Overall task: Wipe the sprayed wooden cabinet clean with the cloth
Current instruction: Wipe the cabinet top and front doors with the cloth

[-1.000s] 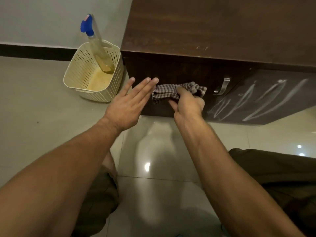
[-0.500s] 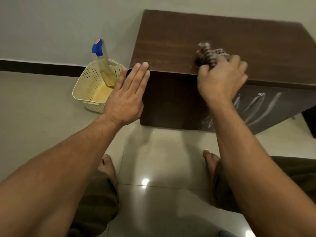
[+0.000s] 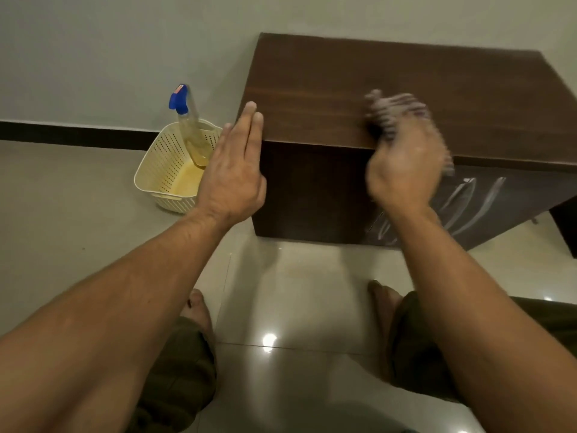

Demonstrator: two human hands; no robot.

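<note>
Moved since a second ago: we are no longer working the cloth [image 3: 392,110] on the front face of the wooden cabinet [image 3: 343,76]. We are now running it over the cabinet's top panel, close to the front edge.

Right hand [image 3: 406,170]: we are gripping the bunched checked cloth, fingers curled over it. Hand and cloth are both smearing with motion blur, so finer finger detail is not readable. The cloth is lying on the cabinet top, sticking out beyond the fingers toward the wall [image 3: 93,57].

Left hand [image 3: 232,173]: we are holding it flat and released, fingers straight and together, grasping nothing, at the cabinet's front left corner. Its fingertips are overlapping the top edge; we cannot tell whether they are touching it.

White streaks [image 3: 493,195]: showing on the dark door at the cabinet's right, below the right hand.

Basket [image 3: 159,160]: cream, perforated, sitting on the floor [image 3: 296,292] left of the cabinet, near the wall.

Spray bottle [image 3: 190,135]: blue-headed, leaning inside the basket, yellowish liquid sitting low in it.

Floor: glossy pale tiles. Our bare feet [image 3: 195,307] are resting on them in front of the cabinet.
</note>
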